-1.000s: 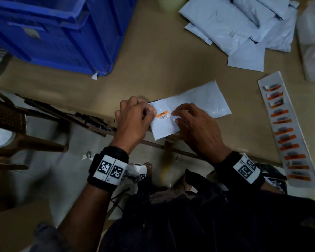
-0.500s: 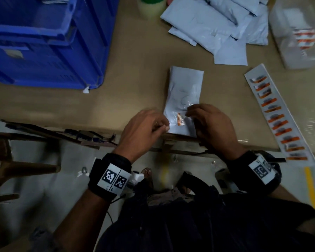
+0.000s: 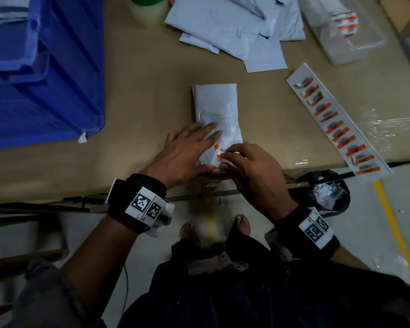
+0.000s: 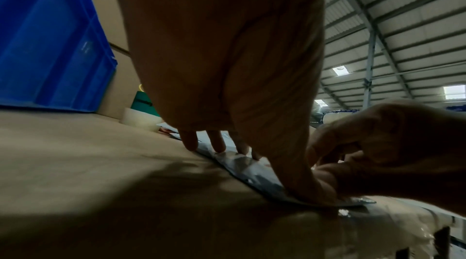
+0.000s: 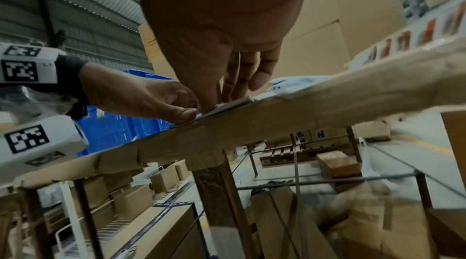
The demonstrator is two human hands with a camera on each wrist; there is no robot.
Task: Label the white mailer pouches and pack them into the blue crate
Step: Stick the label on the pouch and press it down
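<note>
Since a moment ago, the left hand (image 3: 185,155) has uncurled, its fingers flat on the thin white plastic mailer pouch (image 3: 217,117). Right hand (image 3: 251,170) fingertips press the orange label (image 3: 217,153) beneath them. Light, floppy, probably slippery; take an edge.

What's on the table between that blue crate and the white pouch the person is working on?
Nothing but bare brown tabletop between the blue crate and the pouch; only the left hand reaches across near the front edge. The head view shows it.
</note>
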